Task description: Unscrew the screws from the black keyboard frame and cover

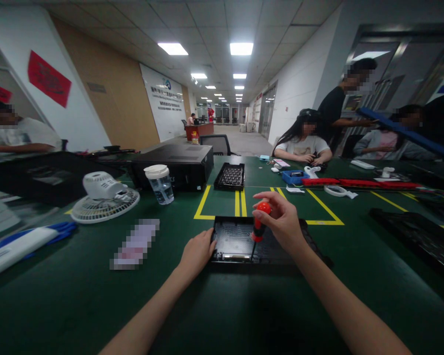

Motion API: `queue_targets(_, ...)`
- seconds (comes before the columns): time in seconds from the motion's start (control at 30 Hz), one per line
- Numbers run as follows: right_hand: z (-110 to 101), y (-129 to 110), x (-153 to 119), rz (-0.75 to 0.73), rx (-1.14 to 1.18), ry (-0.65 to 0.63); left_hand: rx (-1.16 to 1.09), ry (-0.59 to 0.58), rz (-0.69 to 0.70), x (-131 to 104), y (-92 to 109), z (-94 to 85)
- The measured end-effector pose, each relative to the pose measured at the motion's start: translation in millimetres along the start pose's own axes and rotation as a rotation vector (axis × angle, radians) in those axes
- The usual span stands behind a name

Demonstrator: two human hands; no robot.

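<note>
In the head view, a shallow black plastic panel (231,239) with a raised rim lies on the green table in front of me. My left hand (198,250) grips its left edge, fingers curled over the rim. A red and black screwdriver (258,224) stands nearly upright above the panel, its dark shaft pointing down at the near part of it. My right hand (279,217) is closed round the screwdriver's handle, with fingertips near the top. The shaft reaches down near the panel's near rim; whether the tip sits in a screw is too small to tell.
Beyond the panel are a black tray with small parts (230,176) and a black computer case (173,165). A lidded cup (161,185), a white fan (105,197) and a pixelated flat item (136,244) lie left. Another black panel (418,236) is right. Co-workers sit across.
</note>
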State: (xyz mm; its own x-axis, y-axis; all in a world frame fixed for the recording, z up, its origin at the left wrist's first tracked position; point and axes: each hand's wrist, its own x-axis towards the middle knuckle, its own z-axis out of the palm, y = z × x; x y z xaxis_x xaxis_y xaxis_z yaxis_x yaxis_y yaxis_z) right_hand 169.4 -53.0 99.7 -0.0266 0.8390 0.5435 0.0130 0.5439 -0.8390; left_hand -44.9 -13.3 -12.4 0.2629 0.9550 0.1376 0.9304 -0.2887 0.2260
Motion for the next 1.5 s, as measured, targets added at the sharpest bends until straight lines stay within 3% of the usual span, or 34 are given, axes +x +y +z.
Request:
queue_targets(0.17,1.3,4.6,-0.3,0.024,0.021,0.012,0.004,0.004,-0.003,0.2,-0.1,0.0)
queue_targets(0.57,7.9,5.3,-2.3,0.137,0.4,-0.051,0.019,0.032,0.028,-0.2,-0.6,0.3)
queue_targets(1.13,7.0,6.1,-3.4,0.17,0.449,-0.161,0.023,0.04,0.033,-0.7,-2.2,1.7)
queue_targets(1.5,6.2,3.8,-1.0,0.193,0.626,-0.209,0.01,0.023,0.022,-0.8,0.8,-2.2)
